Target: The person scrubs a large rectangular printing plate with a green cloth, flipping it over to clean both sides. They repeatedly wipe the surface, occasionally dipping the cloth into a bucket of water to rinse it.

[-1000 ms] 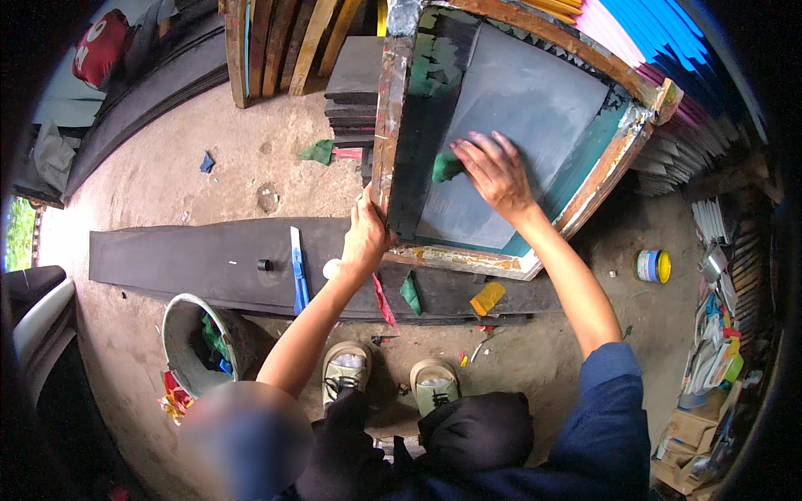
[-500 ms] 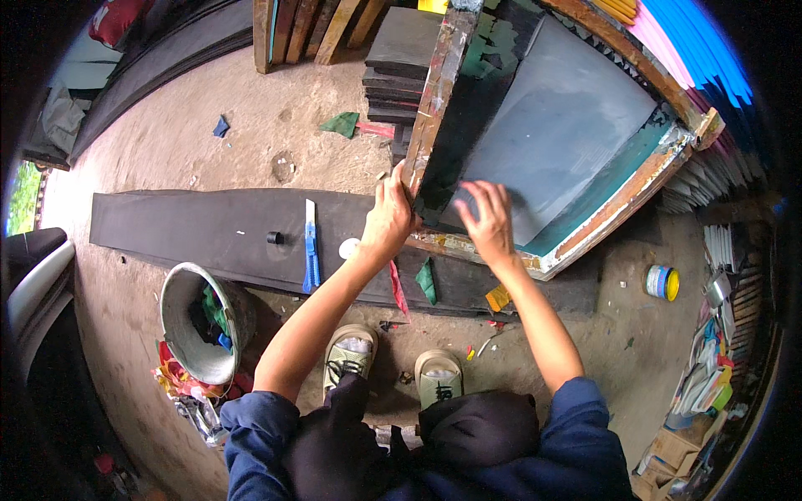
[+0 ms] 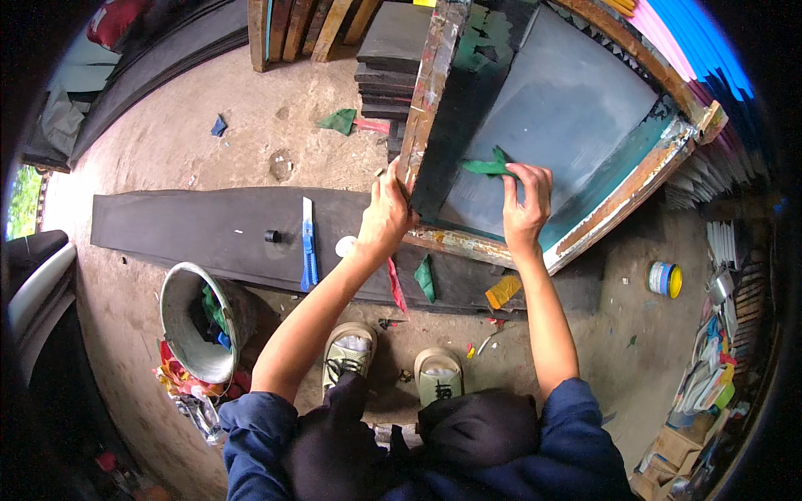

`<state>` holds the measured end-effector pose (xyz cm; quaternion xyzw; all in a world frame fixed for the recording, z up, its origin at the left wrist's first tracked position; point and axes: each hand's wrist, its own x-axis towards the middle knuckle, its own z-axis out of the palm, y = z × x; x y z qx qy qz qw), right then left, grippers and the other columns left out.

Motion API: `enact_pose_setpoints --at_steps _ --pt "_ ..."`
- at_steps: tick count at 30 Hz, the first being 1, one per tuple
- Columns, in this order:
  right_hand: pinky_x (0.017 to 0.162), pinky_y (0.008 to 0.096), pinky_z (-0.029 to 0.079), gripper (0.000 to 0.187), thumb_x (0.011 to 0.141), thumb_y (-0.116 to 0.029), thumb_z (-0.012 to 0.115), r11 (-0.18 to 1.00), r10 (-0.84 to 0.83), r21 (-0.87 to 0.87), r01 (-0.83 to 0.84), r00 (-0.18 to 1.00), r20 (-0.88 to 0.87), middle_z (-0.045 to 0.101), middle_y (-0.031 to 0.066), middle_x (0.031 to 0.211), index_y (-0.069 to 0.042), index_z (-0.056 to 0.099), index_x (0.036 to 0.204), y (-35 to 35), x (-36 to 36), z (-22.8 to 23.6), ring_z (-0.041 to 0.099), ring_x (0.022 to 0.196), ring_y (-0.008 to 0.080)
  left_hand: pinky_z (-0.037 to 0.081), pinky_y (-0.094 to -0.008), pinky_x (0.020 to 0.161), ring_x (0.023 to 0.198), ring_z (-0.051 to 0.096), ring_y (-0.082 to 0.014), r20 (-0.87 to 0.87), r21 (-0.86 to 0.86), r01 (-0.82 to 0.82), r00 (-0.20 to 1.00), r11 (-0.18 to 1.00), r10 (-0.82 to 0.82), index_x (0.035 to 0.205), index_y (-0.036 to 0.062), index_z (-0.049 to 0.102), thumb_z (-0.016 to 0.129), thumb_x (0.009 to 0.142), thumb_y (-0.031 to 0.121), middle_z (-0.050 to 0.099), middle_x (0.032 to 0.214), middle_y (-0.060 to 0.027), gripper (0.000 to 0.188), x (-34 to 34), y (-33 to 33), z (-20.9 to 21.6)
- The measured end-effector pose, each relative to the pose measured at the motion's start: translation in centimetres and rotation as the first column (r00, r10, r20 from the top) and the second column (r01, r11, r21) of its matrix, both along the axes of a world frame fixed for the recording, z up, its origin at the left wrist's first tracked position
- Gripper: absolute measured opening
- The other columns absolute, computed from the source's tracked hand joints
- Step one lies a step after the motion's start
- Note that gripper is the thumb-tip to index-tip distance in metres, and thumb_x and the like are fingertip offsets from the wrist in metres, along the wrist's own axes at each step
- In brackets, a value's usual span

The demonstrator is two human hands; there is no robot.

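A screen-printing frame point(image 3: 614, 210) leans up at a tilt in front of me, its wooden rails smeared with paint. Inside it is a taut mesh with a pale grey panel point(image 3: 568, 108) and dark green edges. My left hand point(image 3: 386, 219) is closed around the lower left corner of the wood. Over the panel's lower part, my right hand point(image 3: 528, 204) pinches a green cloth scrap point(image 3: 489, 167) between thumb and fingers. Whether the cloth touches the mesh I cannot tell. Beneath the frame lies a long black sheet point(image 3: 167, 221).
On the sheet are a blue utility knife point(image 3: 309, 250), a small black cylinder point(image 3: 272, 236), a green scrap point(image 3: 425, 278) and a red strip point(image 3: 397, 288). A grey bucket point(image 3: 171, 326) stands left. A yellow-and-blue can point(image 3: 664, 280) lies right. Stacked black slabs point(image 3: 386, 79) stand beyond.
My right hand has moved right and a little up across the mesh; the green cloth now shows in its fingers. My left hand keeps its hold on the frame.
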<state>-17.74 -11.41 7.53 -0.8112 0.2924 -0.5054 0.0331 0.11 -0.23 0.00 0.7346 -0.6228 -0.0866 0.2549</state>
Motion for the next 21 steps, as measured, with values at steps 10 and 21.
enact_pose_setpoints --at_steps 10,21 --pt "0.08 0.0371 0.04 0.022 0.067 -0.009 0.069 0.994 -0.106 -0.021 0.104 0.961 -0.254 0.056 0.0019 0.092 -0.012 0.061 0.086 1.2 0.6 -3.7 0.051 0.09 0.0205 0.047 -0.0392 0.085 0.109 0.04 -0.0421 -0.1 -0.085 -0.021 0.995 0.996 0.012 0.13 -0.0081 0.006 0.067 0.063 0.004 0.031 0.124 -0.0263 0.092 -0.5 0.2 1.8" --pt "0.078 0.0408 0.031 0.011 0.073 -0.013 0.057 0.971 -0.006 -0.206 -0.123 0.846 -0.534 0.051 -0.0043 0.084 -0.019 0.059 0.082 -0.2 -0.4 -7.0 0.047 0.089 0.012 0.044 -0.0413 0.088 0.111 0.039 -0.0443 -0.097 -0.097 -0.044 0.995 0.994 0.034 0.127 -0.0116 0.009 0.063 0.071 0.011 0.032 0.122 -0.0328 0.081 -1.0 -0.3 1.1"
